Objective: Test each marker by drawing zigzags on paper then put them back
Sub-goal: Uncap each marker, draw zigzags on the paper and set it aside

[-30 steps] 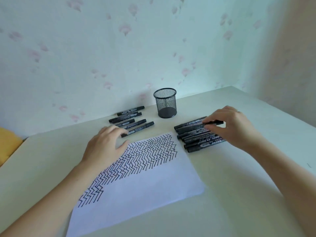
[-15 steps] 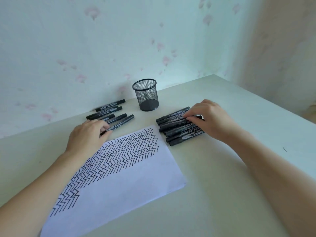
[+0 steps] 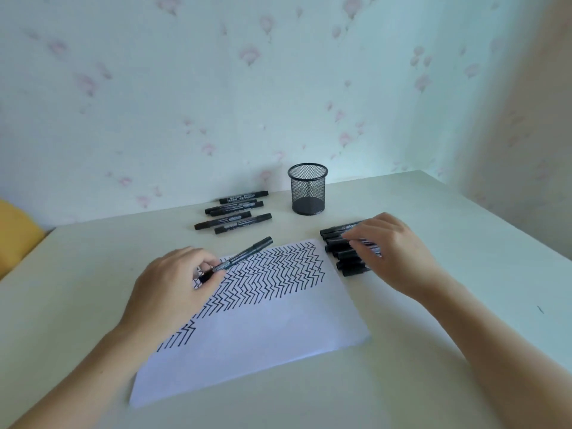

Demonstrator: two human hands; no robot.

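Hands work on a pale table (image 3: 433, 305) set against a flowered wall. The left hand (image 3: 168, 287) lies knuckles-up over the left edge of the paper (image 3: 263, 342), its fingers curled and pinching a black marker (image 3: 240, 257) near one end; the marker slants up and away toward the table's back edge, its capped far end just past the sheet's top edge. The left forearm runs in from the table's near left corner.

The right hand (image 3: 390, 252) reaches in from the near right, palm down, fingers bent and close together, their tips resting on a bundle of black markers (image 3: 343, 252) that lies just beside the paper's top right corner. Whether those fingers actually grip one marker cannot be told, since the hand covers that part of the bundle.

The paper sits at a slant in the middle of the table; its upper half is filled with dense rows of black zigzag strokes, and its lower half is blank white.

A second group of five markers (image 3: 235, 213) lies in loose parallel rows near the back edge, left of a black mesh pen cup (image 3: 308, 189) that stands upright close to the wall. The cup is apart from both marker groups.
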